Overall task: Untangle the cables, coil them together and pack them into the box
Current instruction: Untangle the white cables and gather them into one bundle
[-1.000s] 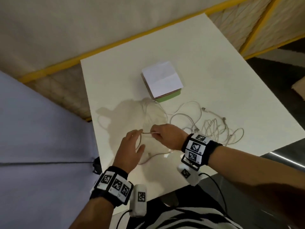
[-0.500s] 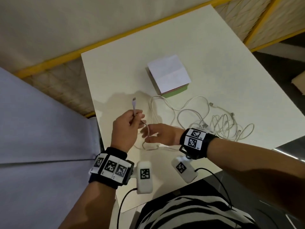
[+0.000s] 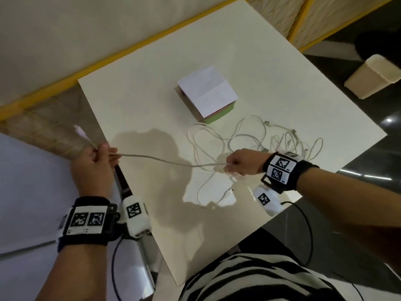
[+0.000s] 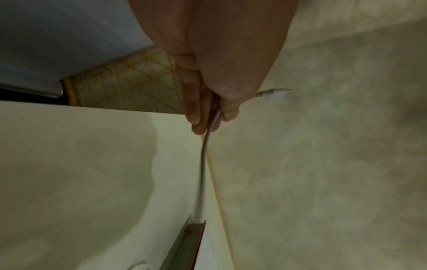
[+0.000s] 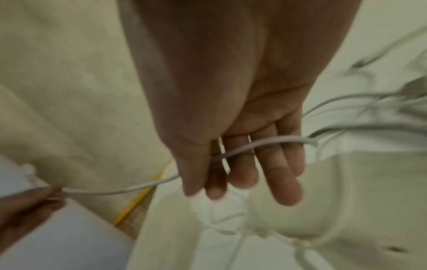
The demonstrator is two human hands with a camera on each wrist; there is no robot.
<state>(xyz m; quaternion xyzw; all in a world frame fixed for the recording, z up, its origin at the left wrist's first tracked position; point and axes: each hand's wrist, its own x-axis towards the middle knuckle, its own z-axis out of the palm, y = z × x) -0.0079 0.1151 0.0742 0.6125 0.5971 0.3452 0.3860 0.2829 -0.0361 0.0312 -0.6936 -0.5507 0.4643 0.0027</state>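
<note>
A white cable [image 3: 156, 158] runs taut between my two hands above the white table [image 3: 152, 61]. My left hand [image 3: 95, 157] hangs past the table's left edge and pinches the cable near its end. The connector [image 3: 79, 131] sticks out beyond the fingers, as the left wrist view's connector [image 4: 275, 90] confirms. My right hand [image 3: 236, 165] pinches the same cable [image 5: 265, 142] between thumb and fingers, just above a loose loop. More white cables [image 3: 282, 140] lie tangled behind the right wrist. The box [image 3: 208, 94], green-sided with a white folded sheet on top, stands beyond them.
A beige bin [image 3: 373, 77] stands on the dark floor at the right. A yellow-framed partition [image 3: 130, 48] runs behind the table. A pale grey surface [image 3: 32, 192] lies to the left, beyond a narrow gap.
My left hand has pulled the cable's connector end far left, past the table edge, and the cable has drawn taut. My right hand has shifted right along it.
</note>
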